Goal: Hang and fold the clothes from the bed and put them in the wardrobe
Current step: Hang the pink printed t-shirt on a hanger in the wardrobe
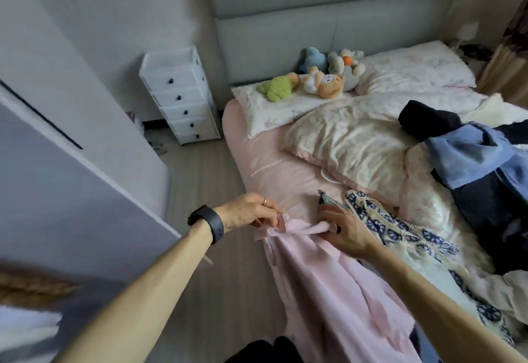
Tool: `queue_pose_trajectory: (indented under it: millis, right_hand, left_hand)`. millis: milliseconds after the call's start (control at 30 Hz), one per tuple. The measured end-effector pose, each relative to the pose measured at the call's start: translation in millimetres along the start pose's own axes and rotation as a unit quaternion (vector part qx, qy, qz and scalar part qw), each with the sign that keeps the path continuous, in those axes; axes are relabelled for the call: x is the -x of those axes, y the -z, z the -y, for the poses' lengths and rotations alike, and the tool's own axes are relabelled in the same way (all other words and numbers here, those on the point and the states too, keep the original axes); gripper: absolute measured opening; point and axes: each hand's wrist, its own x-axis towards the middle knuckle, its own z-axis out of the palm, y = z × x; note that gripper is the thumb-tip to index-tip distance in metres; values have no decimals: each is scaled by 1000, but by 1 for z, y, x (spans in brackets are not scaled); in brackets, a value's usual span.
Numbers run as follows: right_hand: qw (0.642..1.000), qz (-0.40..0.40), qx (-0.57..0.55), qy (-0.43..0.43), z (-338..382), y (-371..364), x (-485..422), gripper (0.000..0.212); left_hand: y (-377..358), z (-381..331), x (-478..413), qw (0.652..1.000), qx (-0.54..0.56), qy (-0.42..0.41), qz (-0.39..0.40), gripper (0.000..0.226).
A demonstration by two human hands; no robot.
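A pale pink garment (328, 282) hangs from both my hands over the near left corner of the bed (274, 168). My left hand (248, 212) pinches its upper left edge, and my right hand (345, 234) grips the bunched top edge about a hand's width to the right. A cream garment with blue flower print (400, 234) lies on the bed just right of my right hand. A pile of dark navy and light blue clothes (480, 168) sits further right on the duvet. The white wardrobe (71, 139) stands at my left.
A white drawer tower (181, 97) stands on the floor beside the headboard. Several soft toys (317, 77) lie on the pillows at the bed's head. A crumpled cream duvet (348, 137) covers the bed's middle. A strip of wood floor (211, 191) runs between bed and wardrobe.
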Motion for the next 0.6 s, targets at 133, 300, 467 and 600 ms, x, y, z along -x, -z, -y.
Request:
queue_pose_trajectory:
  millis: [133,300,467,600]
  right_hand:
    - [998,20,-60,28,78,-10,-18,15]
    - [989,31,-1,141,168,-49,-24,12]
    - [962,97,46,250,248,-105,-15,22]
    - [946,143,50,287,298,-141,-2,24]
  left_hand:
    - [36,48,74,993,42,26,-106,13]
    - [56,126,158,962,-17,118,-247,9]
    - [41,165,230,953,2,39,-301,42]
    - [29,170,269,910,-129,12,-394,50]
